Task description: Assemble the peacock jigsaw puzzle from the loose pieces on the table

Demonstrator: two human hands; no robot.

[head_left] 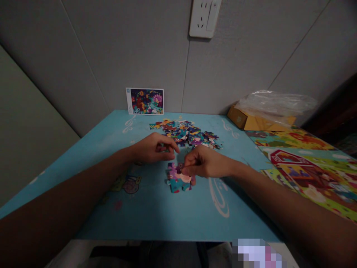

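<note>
A small joined section of jigsaw puzzle [178, 182], purple, pink and teal, lies on the blue tabletop in front of me. My right hand [206, 162] is at its upper right, thumb and fingers pinched on a puzzle piece at the section's top edge. The fingers partly hide that piece. My left hand [156, 148] hovers just above and left of the section, fingers loosely curved and apart, holding nothing. Behind both hands spreads a heap of loose puzzle pieces [186, 134] in many colours.
A picture card [146, 101] leans against the wall at the back left. At the back right sits a yellow box [262, 121] with a clear plastic bag [276, 104] on it. A colourful farm-scene sheet [312, 167] covers the table's right side. A wall socket [205, 18] is above.
</note>
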